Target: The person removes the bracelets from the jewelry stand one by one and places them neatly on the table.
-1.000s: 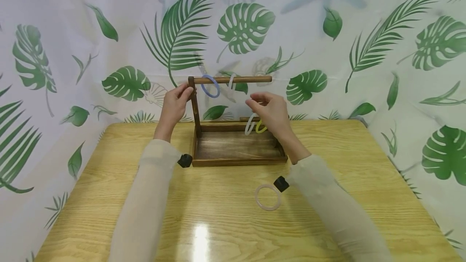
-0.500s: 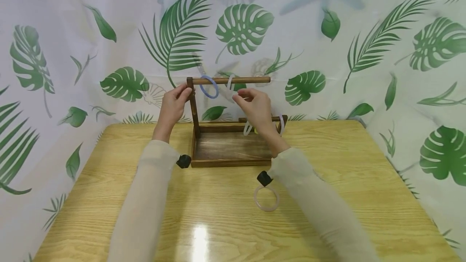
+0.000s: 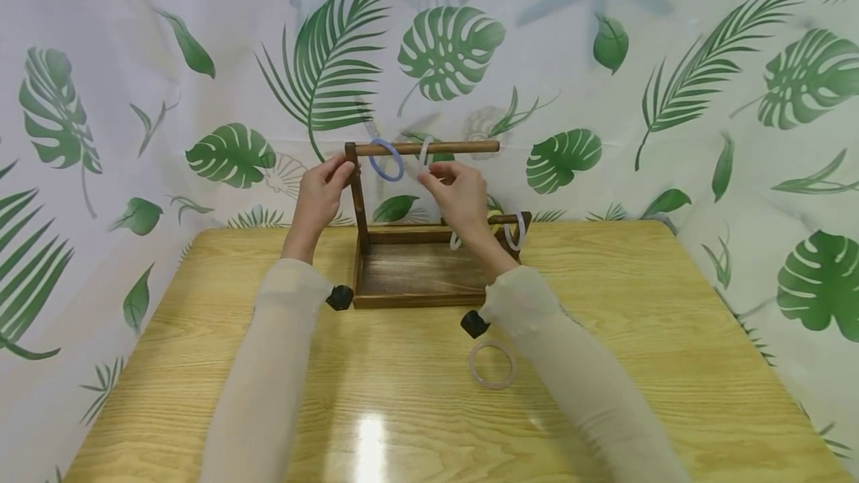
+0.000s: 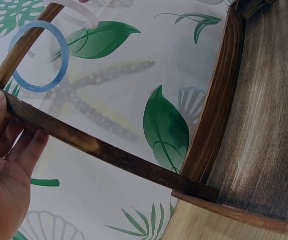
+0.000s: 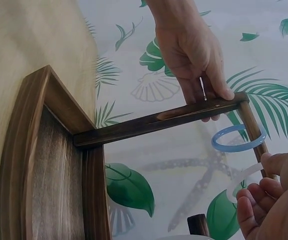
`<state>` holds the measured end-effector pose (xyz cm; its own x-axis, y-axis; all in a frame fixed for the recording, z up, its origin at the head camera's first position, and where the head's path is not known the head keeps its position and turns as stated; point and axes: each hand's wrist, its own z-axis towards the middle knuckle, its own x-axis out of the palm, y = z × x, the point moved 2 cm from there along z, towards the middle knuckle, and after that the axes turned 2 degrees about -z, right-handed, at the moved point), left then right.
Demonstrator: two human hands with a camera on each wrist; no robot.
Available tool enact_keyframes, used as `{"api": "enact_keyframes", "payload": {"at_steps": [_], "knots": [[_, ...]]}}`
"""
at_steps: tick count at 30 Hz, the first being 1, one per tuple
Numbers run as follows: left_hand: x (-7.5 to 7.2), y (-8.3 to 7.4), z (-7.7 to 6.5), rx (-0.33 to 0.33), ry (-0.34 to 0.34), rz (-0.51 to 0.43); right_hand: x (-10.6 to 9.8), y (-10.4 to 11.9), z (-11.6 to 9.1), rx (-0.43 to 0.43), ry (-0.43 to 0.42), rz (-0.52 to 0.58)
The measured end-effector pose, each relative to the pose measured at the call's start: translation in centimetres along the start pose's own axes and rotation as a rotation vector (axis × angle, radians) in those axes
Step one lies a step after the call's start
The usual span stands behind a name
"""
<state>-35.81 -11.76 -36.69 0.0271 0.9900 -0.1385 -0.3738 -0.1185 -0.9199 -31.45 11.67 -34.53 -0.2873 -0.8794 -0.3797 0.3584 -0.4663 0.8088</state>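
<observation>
My left hand (image 3: 318, 196) grips the top of the upright post (image 4: 94, 145) of a dark wooden stand, thumb in front and fingers behind. On the stand's upper rod (image 3: 466, 147) hang a blue bangle (image 4: 65, 57) near the post and a white bangle (image 5: 241, 177) farther out. My right hand (image 3: 461, 200) pinches the white bangle between thumb and fingers, just below the rod. Behind the right hand and wrist, a shorter lower rod (image 3: 503, 219) carries a yellow bangle (image 3: 494, 215), a pale lavender bangle (image 3: 521, 233) and a partly hidden whitish bangle (image 3: 455, 239).
The stand's shallow tray (image 3: 436, 301) sits at the back of the wooden table (image 3: 268, 393). A pale pink bangle (image 3: 514, 368) lies flat in front of it, near the right sleeve. A leaf-patterned cloth (image 3: 570, 58) rises behind and at both sides.
My right hand has moved left from beside the lower rod's bangles to the white bangle on the upper rod and now pinches it. My left hand has stayed on the post.
</observation>
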Motion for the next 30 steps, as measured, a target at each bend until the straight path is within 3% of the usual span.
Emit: {"api": "enact_keyframes", "payload": {"at_steps": [16, 30], "knots": [[0.15, 0.26, 0.15, 0.002, -0.005, -0.024, 1.03, 0.45, 0.45, 0.009, -0.036, -0.002], [-0.02, 0.29, 0.10, -0.007, -0.008, 0.000, 0.18, 0.07, 0.34, 0.029, -0.042, -0.039]]}}
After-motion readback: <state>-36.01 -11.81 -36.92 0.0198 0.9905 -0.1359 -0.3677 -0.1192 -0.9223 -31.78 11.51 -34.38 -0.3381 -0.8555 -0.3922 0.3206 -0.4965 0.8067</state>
